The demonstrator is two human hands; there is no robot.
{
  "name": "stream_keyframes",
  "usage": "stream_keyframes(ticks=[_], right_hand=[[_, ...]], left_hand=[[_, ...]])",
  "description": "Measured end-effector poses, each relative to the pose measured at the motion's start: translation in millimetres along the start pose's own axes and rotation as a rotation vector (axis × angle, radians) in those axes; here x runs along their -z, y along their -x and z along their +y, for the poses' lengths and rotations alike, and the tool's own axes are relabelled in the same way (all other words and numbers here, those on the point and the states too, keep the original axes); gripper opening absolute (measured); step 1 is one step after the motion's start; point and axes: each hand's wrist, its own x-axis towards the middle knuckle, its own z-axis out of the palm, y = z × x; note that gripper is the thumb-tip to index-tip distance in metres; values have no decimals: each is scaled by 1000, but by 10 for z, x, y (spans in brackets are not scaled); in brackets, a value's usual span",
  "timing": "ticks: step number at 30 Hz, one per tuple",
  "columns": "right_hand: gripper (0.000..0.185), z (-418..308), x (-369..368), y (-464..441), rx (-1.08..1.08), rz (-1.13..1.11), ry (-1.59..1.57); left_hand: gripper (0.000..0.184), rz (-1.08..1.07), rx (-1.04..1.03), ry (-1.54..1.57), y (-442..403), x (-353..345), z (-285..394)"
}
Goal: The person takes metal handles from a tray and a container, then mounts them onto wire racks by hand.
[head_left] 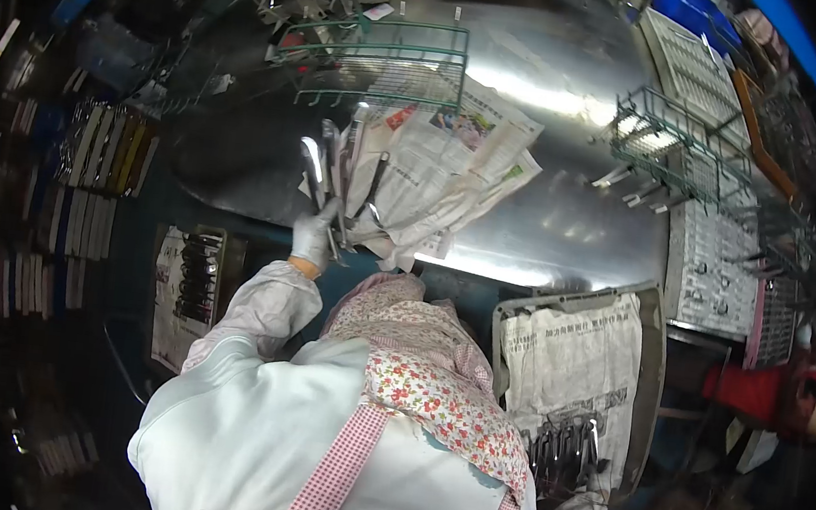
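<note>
My left hand (311,238), in a pale glove, is closed around the lower end of a long shiny metal tool at the front edge of the steel table. Several similar metal tools (351,146) fan out above it over newspaper sheets (420,171); whether the hand holds more than one, and their exact kind, I cannot tell. A dark-handled tool (376,179) lies just right of them. My right hand (593,486) is low at the right, beside a row of dark metal tools (564,446) on a newspaper-lined tray (653,384). Its fingers are mostly hidden.
A green wire rack (385,61) stands on the steel table (544,210) behind the newspaper, another green rack (682,145) to the right. White trays of parts (713,275) line the right side. A box of dark tools (197,276) sits at the left.
</note>
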Motion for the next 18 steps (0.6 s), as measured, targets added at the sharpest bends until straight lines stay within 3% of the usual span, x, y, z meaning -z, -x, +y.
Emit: stream_keyframes(ticks=[1, 2, 3, 5, 9, 10, 11, 13, 15, 16, 17, 18], right_hand=[[28, 73, 30, -36, 78, 119, 35], [24, -178, 292, -55, -333, -80, -320], [23, -418, 499, -8, -409, -71, -571], [24, -237, 645, -220, -141, 15, -528], [31, -2668, 1462, -323, 140, -31, -795], [30, -3174, 1472, -440, 349, -72, -779], [24, -3858, 1535, -456, 399, -150, -717], [22, -4955, 1431, -567, 591, -153, -344], [26, -5819, 1015, -697, 602, -308, -455], [28, -6109, 724, -837, 800, -170, -382], [28, -6534, 694, -773, 700, -323, -471], [28, -6806, 515, -844, 736, -287, -529]], left_hand=[[30, 74, -38, 18, -187, 182, -83], [30, 113, -71, 37, -195, 232, 1], [30, 148, -103, 54, -204, 265, 77], [30, 185, -88, 64, -329, 326, 110], [30, 174, -28, 113, -732, 446, -79], [30, 187, -14, 109, -845, 486, -171], [30, 173, 2, 117, -841, 464, -148], [30, 146, 32, 129, -752, 367, -51], [32, 121, 45, 151, -794, 363, -78], [31, 99, 50, 152, -890, 404, -184], [31, 78, 53, 155, -963, 434, -240], [27, 81, 32, 171, -907, 381, -173]])
